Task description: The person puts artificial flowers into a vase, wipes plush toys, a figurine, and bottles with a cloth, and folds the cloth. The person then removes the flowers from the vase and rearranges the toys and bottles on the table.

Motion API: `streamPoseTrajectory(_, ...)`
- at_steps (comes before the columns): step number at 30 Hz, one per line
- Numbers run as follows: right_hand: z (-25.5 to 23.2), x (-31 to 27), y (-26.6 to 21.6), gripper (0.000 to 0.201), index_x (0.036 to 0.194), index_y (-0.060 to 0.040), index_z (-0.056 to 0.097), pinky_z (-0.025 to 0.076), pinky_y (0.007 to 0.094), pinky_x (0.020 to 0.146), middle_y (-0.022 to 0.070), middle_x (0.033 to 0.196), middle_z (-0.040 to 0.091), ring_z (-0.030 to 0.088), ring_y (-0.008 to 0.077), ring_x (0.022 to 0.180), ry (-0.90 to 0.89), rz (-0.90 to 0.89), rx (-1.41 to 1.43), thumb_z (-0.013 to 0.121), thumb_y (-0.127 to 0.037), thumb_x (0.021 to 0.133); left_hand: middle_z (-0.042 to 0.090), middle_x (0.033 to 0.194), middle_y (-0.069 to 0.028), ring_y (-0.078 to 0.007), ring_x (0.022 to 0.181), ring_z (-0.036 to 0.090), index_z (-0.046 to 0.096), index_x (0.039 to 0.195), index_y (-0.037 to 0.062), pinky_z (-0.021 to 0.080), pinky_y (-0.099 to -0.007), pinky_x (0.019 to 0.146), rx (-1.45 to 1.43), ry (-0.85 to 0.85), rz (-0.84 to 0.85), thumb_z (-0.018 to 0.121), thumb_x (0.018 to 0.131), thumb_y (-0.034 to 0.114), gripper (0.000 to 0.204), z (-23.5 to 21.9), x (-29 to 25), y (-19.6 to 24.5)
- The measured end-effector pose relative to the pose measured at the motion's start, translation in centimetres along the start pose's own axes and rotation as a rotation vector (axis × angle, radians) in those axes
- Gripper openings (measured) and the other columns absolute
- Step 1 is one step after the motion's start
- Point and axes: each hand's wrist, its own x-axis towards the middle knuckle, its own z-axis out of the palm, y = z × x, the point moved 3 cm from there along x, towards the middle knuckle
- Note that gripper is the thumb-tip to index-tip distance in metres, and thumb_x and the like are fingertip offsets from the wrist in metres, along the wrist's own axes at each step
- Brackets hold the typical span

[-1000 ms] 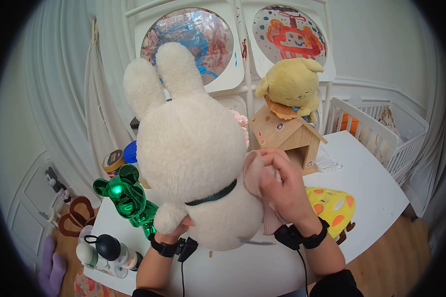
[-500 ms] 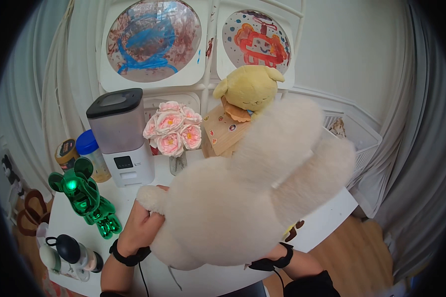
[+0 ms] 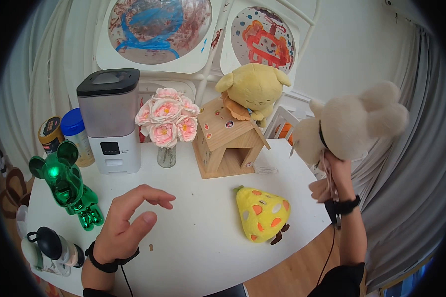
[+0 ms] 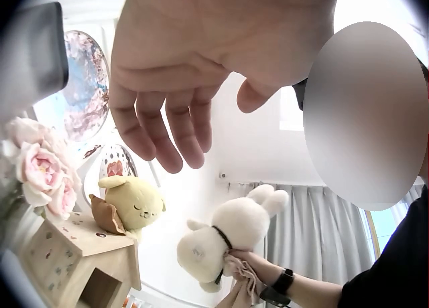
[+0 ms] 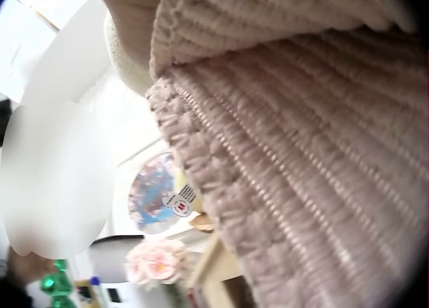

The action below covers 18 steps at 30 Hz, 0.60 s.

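My right hand (image 3: 341, 173) grips a white plush bunny (image 3: 349, 126) near its dark neck band and holds it up in the air off the table's right side, tilted with its ears to the right. From the same hand hangs a pink ribbed cloth (image 3: 323, 189), which fills much of the right wrist view as ribbed fabric (image 5: 301, 161). Over the front left of the table, my left hand (image 3: 126, 222) holds nothing, its fingers loosely bent and thumb apart. A yellow plush pear (image 3: 262, 215) with orange and pale spots lies on the table between the hands.
A wooden house (image 3: 230, 143) carries a yellow plush dog (image 3: 255, 89). Left of it stand pink flowers (image 3: 166, 116) in a glass vase, a white dispenser (image 3: 111, 123) and lidded jars. A shiny green bear figure (image 3: 69, 185) and bottles (image 3: 54, 247) line the table's left edge.
The bunny has moved from in front of me out to the right, now in my right hand alone. My left hand has let go of it. Flowers, house and pear are uncovered.
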Motion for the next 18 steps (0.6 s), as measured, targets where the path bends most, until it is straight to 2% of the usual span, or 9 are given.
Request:
streamPoseTrajectory(2,0.5,3.4,2.8,0.025,0.104,0.0090,0.067,0.051,0.0326,0.079,0.0154,0.096,0.073,0.068,0.0224,0.089,0.056,-0.139,-0.008,0.064,-0.005,0.083,0.069,0.100,-0.0130,-0.0235,0.097,0.064,0.066,0.115,-0.0007,0.049,-0.0356,0.088,0.002,-0.023,-0.017,0.054,0.095,0.028,0.037,0.2,0.1,-0.2)
streamPoseTrajectory(3,0.9,5.0,4.8,0.025,0.104,0.0090,0.067,0.051,0.0326,0.079,0.0154,0.096,0.073,0.068,0.0224,0.089,0.058,-0.138,-0.011,0.064,-0.005,0.083,0.069,0.100,-0.0128,-0.0242,0.096,0.065,0.066,0.116,-0.0001,0.049,-0.0355,0.088,0.005,-0.058,-0.017,0.055,0.095,0.027,0.036,0.3,0.2,-0.3)
streamPoseTrajectory(6,3.3,9.0,11.5,0.030,0.107,0.0080,0.068,0.052,0.0322,0.081,0.0173,0.100,0.073,0.069,0.0239,0.093,0.055,-0.047,-0.117,0.066,-0.009,0.082,0.069,0.102,-0.0121,-0.0253,0.096,0.065,0.066,0.117,0.0009,0.049,-0.0351,0.088,0.024,-0.126,-0.031,0.058,0.094,0.024,0.034,0.6,0.4,-1.0)
streamPoseTrajectory(8,5.9,10.4,16.2,0.034,0.108,0.0081,0.069,0.052,0.0323,0.081,0.0170,0.100,0.073,0.069,0.0239,0.092,-0.015,0.209,-0.075,0.067,-0.013,0.081,0.069,0.103,-0.0116,-0.0257,0.096,0.065,0.066,0.117,0.0012,0.050,-0.0348,0.088,0.048,-0.159,-0.052,0.059,0.094,0.024,0.033,0.8,0.6,-1.5)
streamPoseTrajectory(12,10.8,11.5,22.5,0.031,0.107,0.0072,0.070,0.052,0.0316,0.078,0.0122,0.098,0.073,0.067,0.0202,0.088,-0.008,0.178,-0.072,0.066,-0.009,0.081,0.069,0.105,-0.0106,-0.0263,0.096,0.065,0.066,0.117,0.0029,0.050,-0.0354,0.087,0.107,-0.218,-0.079,0.063,0.091,0.020,0.031,0.9,1.1,-2.5)
streamPoseTrajectory(14,13.3,10.9,22.9,0.039,0.109,0.0085,0.069,0.052,0.0326,0.080,0.0177,0.099,0.074,0.069,0.0242,0.090,-0.164,0.201,-0.017,0.068,-0.017,0.080,0.070,0.105,-0.0101,-0.0259,0.095,0.066,0.067,0.116,0.0030,0.050,-0.0354,0.087,0.123,-0.219,-0.102,0.064,0.090,0.020,0.031,1.0,1.4,-3.1)
streamPoseTrajectory(15,14.1,11.0,23.6,0.040,0.111,0.0079,0.068,0.052,0.0337,0.083,0.0182,0.102,0.073,0.069,0.0258,0.093,-0.233,0.244,-0.090,0.069,-0.017,0.079,0.070,0.105,-0.0101,-0.0259,0.095,0.066,0.067,0.116,0.0030,0.050,-0.0354,0.087,0.124,-0.225,-0.115,0.064,0.090,0.020,0.031,1.1,1.5,-3.4)
streamPoseTrajectory(16,14.7,10.8,23.9,0.040,0.111,0.0079,0.068,0.052,0.0337,0.083,0.0182,0.102,0.073,0.069,0.0258,0.093,-0.238,0.257,-0.088,0.069,-0.017,0.079,0.070,0.104,-0.0097,-0.0259,0.094,0.066,0.067,0.115,0.0031,0.050,-0.0354,0.087,0.126,-0.225,-0.134,0.066,0.088,0.018,0.031,1.2,1.6,-3.8)
streamPoseTrajectory(18,16.2,10.1,24.2,0.040,0.117,0.0058,0.066,0.050,0.0317,0.088,0.0143,0.110,0.071,0.066,0.0216,0.099,-0.383,0.290,-0.151,0.069,-0.010,0.081,0.070,0.104,-0.0093,-0.0259,0.094,0.066,0.068,0.115,0.0031,0.049,-0.0354,0.087,0.124,-0.230,-0.163,0.067,0.087,0.016,0.031,1.5,1.8,-4.4)
